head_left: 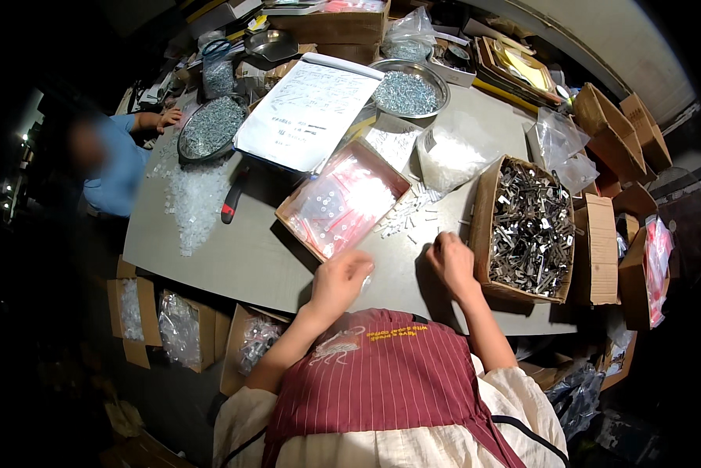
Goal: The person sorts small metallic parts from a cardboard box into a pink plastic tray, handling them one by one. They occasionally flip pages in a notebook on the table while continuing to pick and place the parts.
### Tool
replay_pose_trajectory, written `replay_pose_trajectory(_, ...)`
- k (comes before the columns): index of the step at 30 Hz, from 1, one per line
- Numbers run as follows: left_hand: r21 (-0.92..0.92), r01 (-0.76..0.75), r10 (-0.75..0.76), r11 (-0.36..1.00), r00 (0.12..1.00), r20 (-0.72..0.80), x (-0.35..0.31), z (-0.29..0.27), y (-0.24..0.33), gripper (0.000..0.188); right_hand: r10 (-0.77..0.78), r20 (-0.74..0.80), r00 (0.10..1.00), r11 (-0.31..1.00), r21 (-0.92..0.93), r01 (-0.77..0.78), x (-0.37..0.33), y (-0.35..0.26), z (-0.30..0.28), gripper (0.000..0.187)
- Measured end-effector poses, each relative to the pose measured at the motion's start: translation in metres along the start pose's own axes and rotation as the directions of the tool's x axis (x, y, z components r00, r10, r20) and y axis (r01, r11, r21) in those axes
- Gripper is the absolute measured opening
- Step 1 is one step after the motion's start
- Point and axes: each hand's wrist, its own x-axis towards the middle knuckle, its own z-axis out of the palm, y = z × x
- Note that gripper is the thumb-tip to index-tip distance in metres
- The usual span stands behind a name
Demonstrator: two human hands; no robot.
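My left hand is curled just in front of a shallow cardboard box. A small pale, see-through thing shows at its fingertips, too small to name. Inside that box lie clear plastic bags with red edges, some with small round marks or parts on them. My right hand is low over the table, its fingers bunched and pointing down. What they pinch, if anything, is hidden. Just beyond it, small white plastic pieces are scattered beside an open clear bag of white pieces.
A carton of dark metal clips stands at the right. Metal bowls of screws stand farther back, with a written-on pad between. Clear plastic pieces lie left, near a black-and-red tool. Another person is at the far left.
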Motion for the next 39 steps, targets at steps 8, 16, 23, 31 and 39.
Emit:
replay_pose_trajectory(8, 0.083, -0.223, 0.212, 0.971, 0.969, 0.127, 0.006, 0.027, 0.0, 0.013, 0.058, 0.011, 0.998, 0.994, -0.091, -0.057, 0.033, 0.032, 0.03, 0.022)
replay_pose_trajectory(16, 0.102, -0.38, 0.359, 0.919, 0.916, 0.179, 0.019, 0.026, 0.0, 0.025, -0.467, -0.11, 0.878, 0.74, 0.496, 0.455, 0.005, -0.061, -0.075, 0.019)
replay_pose_trajectory(23, 0.035, -0.369, 0.352, 0.929, 0.907, 0.232, 0.021, 0.031, 0.003, 0.037, -0.478, -0.13, 0.869, 0.774, 0.405, 0.486, -0.001, -0.058, -0.092, 0.029)
replay_pose_trajectory(31, 0.057, -0.439, 0.408, 0.897, 0.869, 0.28, 0.023, 0.037, 0.004, 0.053, -0.408, 0.281, 0.869, 0.877, 0.384, 0.288, -0.028, -0.058, -0.087, 0.062)
replay_pose_trajectory(39, 0.217, -0.51, 0.407, 0.832, 0.828, 0.385, 0.02, 0.052, -0.017, 0.035, -0.457, 0.193, 0.868, 0.833, 0.435, 0.341, -0.038, -0.051, -0.092, 0.05)
